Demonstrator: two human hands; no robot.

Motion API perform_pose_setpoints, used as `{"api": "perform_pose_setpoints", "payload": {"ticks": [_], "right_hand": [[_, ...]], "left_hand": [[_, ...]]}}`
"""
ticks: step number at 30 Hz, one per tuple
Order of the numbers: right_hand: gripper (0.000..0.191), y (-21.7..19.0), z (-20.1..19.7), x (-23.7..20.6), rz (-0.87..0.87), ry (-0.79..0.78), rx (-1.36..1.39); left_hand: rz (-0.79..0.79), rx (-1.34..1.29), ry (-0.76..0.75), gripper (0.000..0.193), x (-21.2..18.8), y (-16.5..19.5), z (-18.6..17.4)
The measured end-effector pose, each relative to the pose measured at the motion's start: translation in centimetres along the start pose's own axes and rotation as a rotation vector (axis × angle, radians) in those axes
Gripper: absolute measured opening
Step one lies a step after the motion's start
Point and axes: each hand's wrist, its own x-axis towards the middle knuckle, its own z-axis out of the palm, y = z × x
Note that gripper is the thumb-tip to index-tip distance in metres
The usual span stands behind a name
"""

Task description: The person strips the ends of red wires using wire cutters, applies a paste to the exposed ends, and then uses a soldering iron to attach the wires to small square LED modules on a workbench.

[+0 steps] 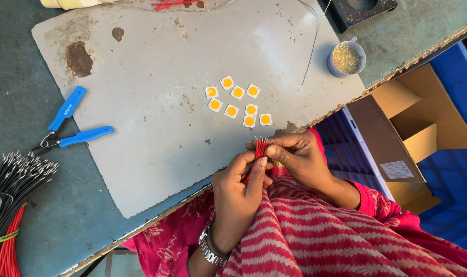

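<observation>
Red wires (260,147) between both hands' fingers (272,152)

You look down on a worn grey-green desk (48,31) topped by a scuffed grey board (156,128); blue crates (459,169) sit at frame right.

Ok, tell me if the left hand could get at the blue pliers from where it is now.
Probably yes, but not at once: the left hand and right hand both grip the red wires. The blue pliers lie in the open on the bench, nothing between.
</observation>
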Motion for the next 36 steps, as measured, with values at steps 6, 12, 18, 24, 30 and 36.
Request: {"api": "perform_pose_setpoints", "payload": {"ticks": [6,12,18,24,30,36], "right_hand": [[0.029,-0.1,-0.3,0.3,-0.039,-0.068,0.011],[0.022,-0.5,-0.3,0.5,0.029,-0.129,0.134],[0.024,-0.8,0.5,0.5,0.051,-0.159,0.125],[0.021,0.6,0.4,0.2,0.045,-0.124,0.197],[0.017,1.4,0.0,0.2,0.038,-0.119,0.185],[0.015,0.2,1.9,0.8,0.027,-0.128,0.308]], "left_hand": [[0.006,0.034,-0.005,0.020,-0.3,0.2,0.0],[0.169,0.051,0.057,0.016,-0.7,0.4,-0.2],[0.096,0.035,0.086,0.016,-1.3,0.7,-0.5],[0.052,0.012,0.103,0.017,-1.5,0.4,-0.2],[0.011,0.022,0.101,0.018,-1.5,0.1,-0.2],[0.046,0.040,0.118,0.016,-1.7,1.5,-0.8]]}}
